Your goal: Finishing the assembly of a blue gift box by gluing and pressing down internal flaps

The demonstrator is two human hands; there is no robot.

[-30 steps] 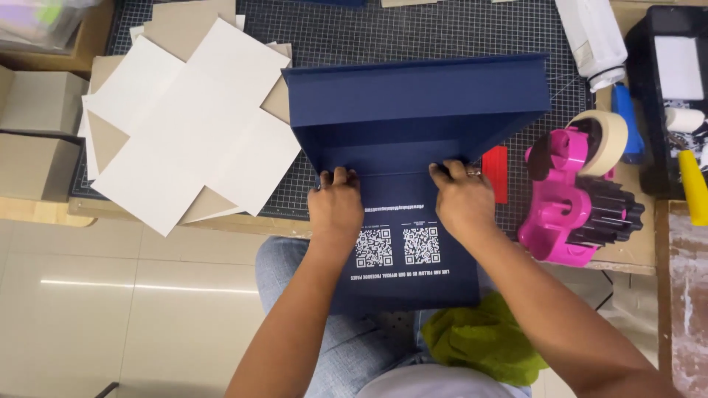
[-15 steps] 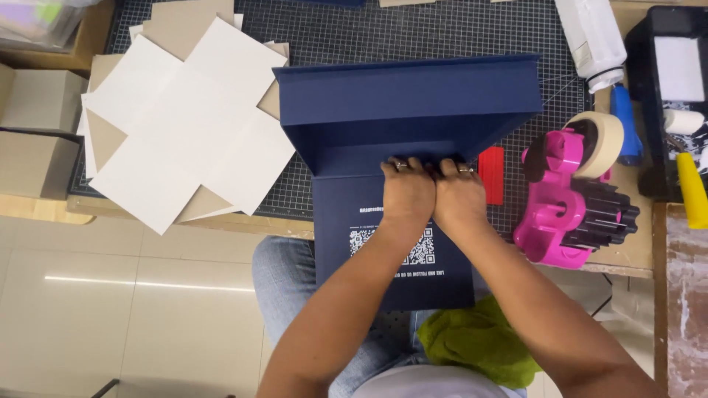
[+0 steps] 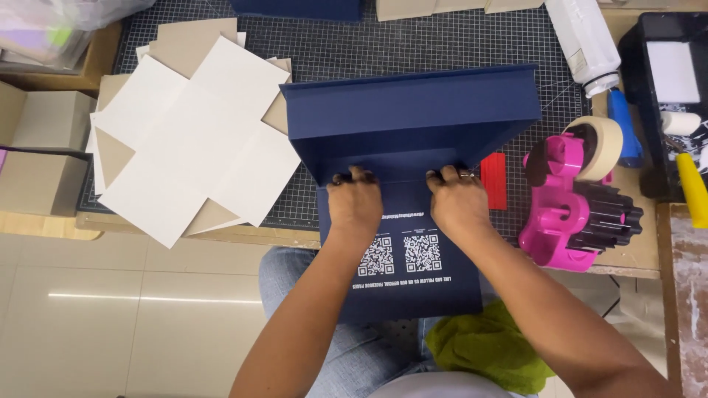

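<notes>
The dark blue box cover point(image 3: 409, 140) sits in the middle of the counter point(image 3: 634, 254), on the black cutting mat point(image 3: 413, 44). Its back wall stands up, and its long flap point(image 3: 402, 280) hangs toward the person at 6 o'clock, over the counter's edge and above the jeans. The flap has two square code marks and white print on it.

Half a second ago both hands were close together in the middle of the fold. Now they are apart. The left hand point(image 3: 354, 203) is at the left end of the fold and the right hand point(image 3: 457, 200) is toward the right end. That looks like the hands are rubbing along the fold, from the middle out to the sides, to press it flat. The fingers point(image 3: 352, 178) of both hands are curled down and held close together, with the tips pushing into the crease. They pinch nothing.

At 9 o'clock from the box lies a pile of cross-shaped white and tan card sheets point(image 3: 192, 140). Just beside the right hand, at 3 o'clock, is a small red scraper point(image 3: 494, 180). Farther at 3 o'clock stands a pink tape dispenser point(image 3: 571, 206) with a roll of tan tape point(image 3: 601, 144). At 1 o'clock lies a white bottle point(image 3: 586, 40). At 5 o'clock, on the lap, is a green cloth point(image 3: 483, 346).
</notes>
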